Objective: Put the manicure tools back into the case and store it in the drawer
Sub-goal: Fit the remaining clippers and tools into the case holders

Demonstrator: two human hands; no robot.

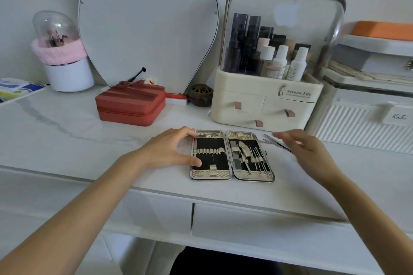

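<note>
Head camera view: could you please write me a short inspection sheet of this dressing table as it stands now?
Surface: white marble-look tabletop, two drawers shut below.
Job's things: manicure case lies open flat; right half holds tools, left half's loops empty; loose tools lie beside it.
Clutter: red zip box, brush holder, cosmetics organiser.
Grippers: left hand touches the case's left edge; right hand open over the loose tools, blurred.
Cables: nothing seen.
Surroundings: mirror, white wall.
</note>
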